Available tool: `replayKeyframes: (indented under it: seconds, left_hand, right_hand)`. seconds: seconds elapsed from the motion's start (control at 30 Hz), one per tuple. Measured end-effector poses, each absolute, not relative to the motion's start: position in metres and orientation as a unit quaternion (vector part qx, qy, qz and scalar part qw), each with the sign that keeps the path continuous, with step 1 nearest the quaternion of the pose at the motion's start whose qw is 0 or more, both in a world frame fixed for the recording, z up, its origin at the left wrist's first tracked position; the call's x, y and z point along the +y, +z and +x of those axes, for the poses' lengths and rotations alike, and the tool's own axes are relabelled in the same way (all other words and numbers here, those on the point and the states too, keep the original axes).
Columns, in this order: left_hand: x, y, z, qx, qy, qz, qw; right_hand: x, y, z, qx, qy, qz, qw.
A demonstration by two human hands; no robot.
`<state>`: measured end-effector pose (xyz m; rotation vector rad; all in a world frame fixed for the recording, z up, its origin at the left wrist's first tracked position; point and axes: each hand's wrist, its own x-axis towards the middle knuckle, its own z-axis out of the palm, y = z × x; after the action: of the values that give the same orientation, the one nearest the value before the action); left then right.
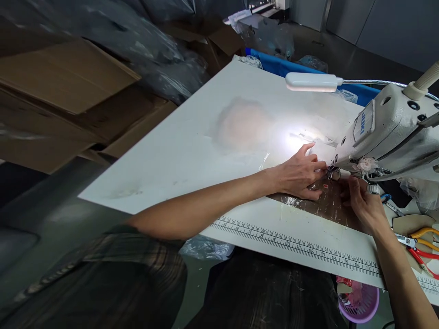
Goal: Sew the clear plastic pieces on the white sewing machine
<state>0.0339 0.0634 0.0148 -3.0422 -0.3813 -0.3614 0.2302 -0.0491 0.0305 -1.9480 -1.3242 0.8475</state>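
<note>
My left hand [299,175] lies on a brown, shiny piece of material [325,204] on the white table [192,151], its fingers stretched toward the presser foot [333,173] of the white sewing machine [387,132]. My right hand [364,204] rests on the same material just right of the foot, its fingers curled down and pressing on it. A small red spot [325,186] shows on the material between my hands.
A white lamp [311,82] on a gooseneck lights the needle area. A printed ruler [302,244] runs along the table's front edge. Scissors with red and yellow handles [420,249] lie at the right. A purple basket [360,304] sits below. Cardboard boxes [68,91] and plastic bags stand left.
</note>
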Motion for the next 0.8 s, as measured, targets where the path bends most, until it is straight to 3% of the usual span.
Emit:
replayKeyframes:
  seconds: [0.17,0.47,0.8]
  left_hand:
    - [0.065,0.013,0.033,-0.13,-0.121,-0.984,0.018]
    - [0.069,0.002,0.034,-0.154,-0.155,-0.975,-0.045]
    - [0.075,0.006,0.024,-0.192,-0.112,-0.974,-0.041]
  right_hand:
    - [-0.068,0.016,0.237,-0.487,0.373,-0.693,0.379]
    - [-0.079,-0.009,0.239,-0.592,0.156,-0.691,0.385]
    - [-0.082,-0.011,0.238,-0.621,0.133,-0.669,0.387]
